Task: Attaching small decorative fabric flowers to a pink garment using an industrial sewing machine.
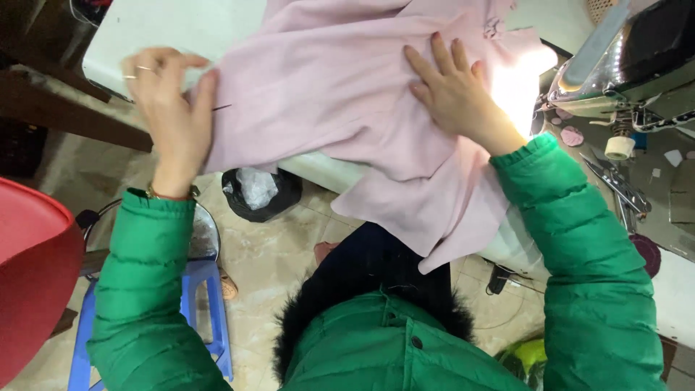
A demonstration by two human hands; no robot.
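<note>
Pink garment (pixel 340 101) drapes limp over the bench (pixel 166 36): light, soft, slippery. Left hand (pixel 170 101) pinches its edge; right hand (pixel 452 90) presses flat, fingers spread.

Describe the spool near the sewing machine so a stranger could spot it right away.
Start at the sewing machine at the upper right. Just beneath its silver body, on the table, stands a small cream thread spool. It is the only upright, pale cylinder there, beside flat pink fabric scraps and metal scissors.

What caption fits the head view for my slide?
Left hand grips the pink fabric edge while right hand presses it flat beside a sewing machine.
</note>
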